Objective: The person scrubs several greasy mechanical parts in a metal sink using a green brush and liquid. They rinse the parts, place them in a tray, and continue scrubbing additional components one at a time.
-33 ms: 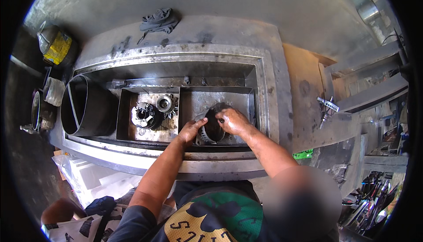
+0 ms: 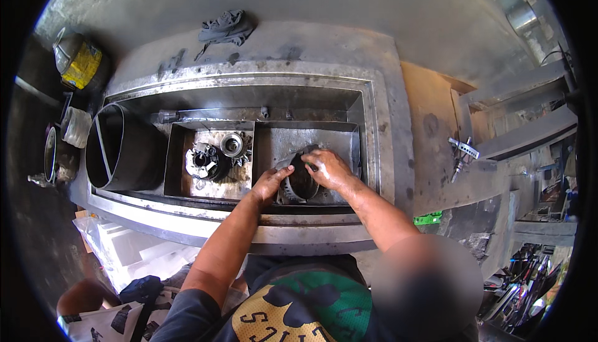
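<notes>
Dark toothed ring [image 2: 290,190], one — in the right compartment of the metal tray [image 2: 339,139]. My left hand [image 2: 268,184]: clasping its left rim. My right hand [image 2: 330,169]: inside, far right, pinching a small greenish piece [image 2: 311,166]. Probably heavy, rigid, slick — grip opposite rims.

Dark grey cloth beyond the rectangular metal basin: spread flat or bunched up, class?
Bunched up: the dark grey cloth lies in a creased heap, one end trailing toward the metal basin.

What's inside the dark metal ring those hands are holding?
Inside the metal ring, a dark, shadowed hollow shows. The right hand covers part of the upper right, so anything behind it is hidden.
</notes>
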The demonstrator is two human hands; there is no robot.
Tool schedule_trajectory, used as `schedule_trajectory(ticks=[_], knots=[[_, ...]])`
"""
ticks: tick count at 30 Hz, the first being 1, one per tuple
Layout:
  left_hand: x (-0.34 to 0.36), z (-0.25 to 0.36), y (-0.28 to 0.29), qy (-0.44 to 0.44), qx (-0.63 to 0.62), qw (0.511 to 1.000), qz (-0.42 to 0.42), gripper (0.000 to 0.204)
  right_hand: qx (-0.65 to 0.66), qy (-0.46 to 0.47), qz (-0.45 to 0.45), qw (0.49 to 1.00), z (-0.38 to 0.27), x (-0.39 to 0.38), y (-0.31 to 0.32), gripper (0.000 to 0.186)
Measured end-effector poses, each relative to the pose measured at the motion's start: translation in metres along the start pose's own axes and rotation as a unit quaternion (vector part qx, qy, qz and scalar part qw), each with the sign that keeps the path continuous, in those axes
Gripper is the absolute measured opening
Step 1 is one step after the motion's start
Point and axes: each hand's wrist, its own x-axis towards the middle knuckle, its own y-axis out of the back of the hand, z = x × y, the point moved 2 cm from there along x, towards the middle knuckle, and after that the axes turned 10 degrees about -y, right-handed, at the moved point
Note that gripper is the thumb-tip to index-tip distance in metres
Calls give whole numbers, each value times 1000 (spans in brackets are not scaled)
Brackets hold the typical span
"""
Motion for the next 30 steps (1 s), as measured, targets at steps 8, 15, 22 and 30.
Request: schedule_trajectory(ticks=[8, 15, 22, 30], knots=[[23, -9, 34, -62, 147, 984, 79, 91, 59, -152, 269, 949, 37, 20, -11, 23], [10, 9, 22, -29, 149, 986, 64, 86, 89, -96, -11, 991, 21, 20, -11, 23], [1, 23, 7, -82, 338, 934, 79, 103, 3, -117, -102, 988, 16, 14, -16, 30], [5, 20, 8, -106, 370, 919, 88, 90, 29, -171, -59, 983, 31, 7, -26, 25]])
